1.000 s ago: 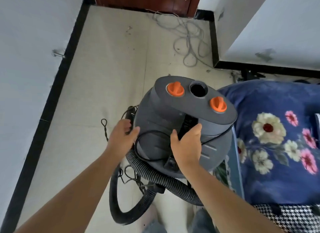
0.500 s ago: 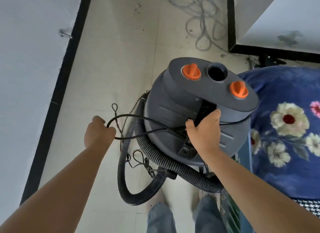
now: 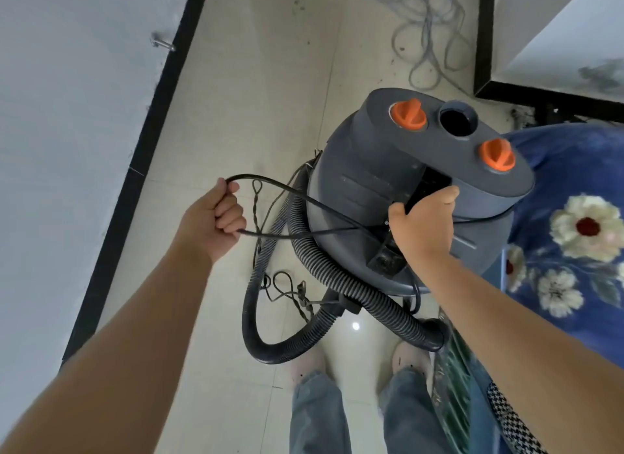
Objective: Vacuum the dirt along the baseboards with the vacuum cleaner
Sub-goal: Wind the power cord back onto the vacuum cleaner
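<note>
Our left hand [image 3: 216,217] was curled round a loop of the black power cord [image 3: 304,200], held out at centre left of the frame, while our right hand [image 3: 422,224] gripped the recessed handle of the vacuum cleaner [image 3: 422,183], fingers hooked inside it. The grey canister sat right of centre, its ribbed hose [image 3: 337,284] curling down to the lower middle by our feet. From there the black baseboard [image 3: 145,149] ran up the left side, and a blue floral blanket [image 3: 574,234] filled the right edge.

We judged the cord the likeliest trouble: it crossed the hose (and thin wires [image 3: 290,294] lay on the floor beneath), so pulling could snag it or tip the canister.

We counted one vacuum, one hose, two orange knobs [image 3: 408,114], one open port and a tangle of pale cable [image 3: 429,31] at the top.
</note>
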Demonstrator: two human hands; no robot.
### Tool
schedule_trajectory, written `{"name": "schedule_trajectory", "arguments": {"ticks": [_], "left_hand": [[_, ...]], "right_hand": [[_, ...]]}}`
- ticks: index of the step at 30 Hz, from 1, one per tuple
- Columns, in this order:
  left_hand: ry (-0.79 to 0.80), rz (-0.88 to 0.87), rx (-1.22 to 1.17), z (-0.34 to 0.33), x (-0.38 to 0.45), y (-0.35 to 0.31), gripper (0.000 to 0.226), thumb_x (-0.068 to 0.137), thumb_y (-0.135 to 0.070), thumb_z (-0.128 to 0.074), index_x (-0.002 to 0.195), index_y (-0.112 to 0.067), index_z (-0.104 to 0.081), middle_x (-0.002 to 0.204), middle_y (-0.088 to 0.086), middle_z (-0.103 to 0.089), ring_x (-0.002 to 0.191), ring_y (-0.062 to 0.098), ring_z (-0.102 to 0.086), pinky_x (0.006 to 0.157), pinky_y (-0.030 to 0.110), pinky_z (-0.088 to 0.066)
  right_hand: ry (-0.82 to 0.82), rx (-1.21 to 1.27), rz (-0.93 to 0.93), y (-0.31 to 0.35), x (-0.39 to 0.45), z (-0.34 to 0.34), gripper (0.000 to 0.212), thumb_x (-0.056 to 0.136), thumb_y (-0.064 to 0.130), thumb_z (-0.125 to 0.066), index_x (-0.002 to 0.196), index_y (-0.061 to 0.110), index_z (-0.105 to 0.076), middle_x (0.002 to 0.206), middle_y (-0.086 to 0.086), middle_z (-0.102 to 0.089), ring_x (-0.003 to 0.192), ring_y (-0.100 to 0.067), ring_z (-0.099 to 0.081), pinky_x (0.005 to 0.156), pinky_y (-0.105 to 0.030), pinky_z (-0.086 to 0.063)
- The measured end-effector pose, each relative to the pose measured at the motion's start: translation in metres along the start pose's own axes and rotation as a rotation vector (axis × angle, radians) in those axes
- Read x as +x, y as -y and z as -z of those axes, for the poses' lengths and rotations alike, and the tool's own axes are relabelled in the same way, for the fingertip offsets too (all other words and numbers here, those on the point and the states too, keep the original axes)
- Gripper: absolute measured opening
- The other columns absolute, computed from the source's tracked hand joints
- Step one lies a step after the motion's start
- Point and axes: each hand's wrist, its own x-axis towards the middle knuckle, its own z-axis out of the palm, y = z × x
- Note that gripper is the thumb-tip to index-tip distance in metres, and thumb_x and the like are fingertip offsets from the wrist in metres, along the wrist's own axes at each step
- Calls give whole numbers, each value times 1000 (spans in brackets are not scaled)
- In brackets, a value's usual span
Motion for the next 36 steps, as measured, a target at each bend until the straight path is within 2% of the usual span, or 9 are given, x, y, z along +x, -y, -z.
{"name": "schedule_trajectory", "arguments": {"ticks": [2,5,7,9,13,15,17,23,36], "left_hand": [[-211,-151,-317,1,-2,5,33,99,-24,-38,73,-14,-56,44,-11,-47,38,0,-44,40,11,-29],[-413,-225,-636,16,-7,22,27,102,-17,-33,89,-14,-57,93,-10,-68,96,2,-63,63,15,-41],[-574,-111,-434,24,-9,47,20,98,-14,-42,106,-7,-58,129,-1,-57,115,12,-53,82,20,-37],[-685,27,-84,24,-15,76,37,94,-14,-50,130,-5,-48,137,14,-48,111,25,-50,91,22,-34],[-536,340,470,28,-18,99,46,89,-7,-59,131,4,-44,117,15,-52,97,24,-46,88,36,-43],[-602,273,912,25,-17,95,47,86,-6,-60,128,4,-41,116,17,-50,99,28,-50,79,34,-45],[-583,54,1180,8,-17,85,51,87,-7,-53,135,0,-35,130,18,-43,116,32,-47,89,38,-44],[-309,-549,1479,-63,7,46,51,93,-10,-46,142,-4,-31,147,11,-30,135,25,-29,109,34,-26],[36,-790,1987,-177,91,6,54,99,-25,-37,147,-7,-20,157,5,-11,145,18,-5,116,31,-14]], "right_hand": [[4,-15,-15,1,0,0,67,90,19,-56,137,-9,-16,137,-24,-32,112,-40,-47,77,-35,-39],[2,-35,-42,2,-1,1,67,91,20,-55,137,-9,-16,138,-24,-33,113,-41,-47,78,-39,-41],[-9,-48,-41,3,-2,0,63,91,20,-55,135,-8,-18,136,-24,-34,110,-41,-49,73,-37,-39],[-8,-37,-55,5,-5,-1,69,91,21,-55,139,-8,-13,141,-24,-29,113,-41,-48,75,-36,-38],[24,-2,-86,5,-8,-1,80,89,15,-59,144,-3,-4,147,-20,-21,120,-39,-43,82,-37,-40],[25,10,-56,2,-6,0,73,86,13,-61,138,-5,-13,140,-21,-29,116,-39,-46,77,-34,-39],[43,13,-27,0,-5,2,71,84,13,-62,135,-7,-17,136,-22,-32,113,-39,-47,76,-33,-38],[114,-5,69,-6,2,6,72,81,10,-65,131,-12,-19,129,-25,-38,111,-39,-49,80,-37,-44],[430,-262,335,22,105,38,89,88,24,-60,144,-5,3,146,-18,-23,120,-32,-45,79,-26,-34]]}}
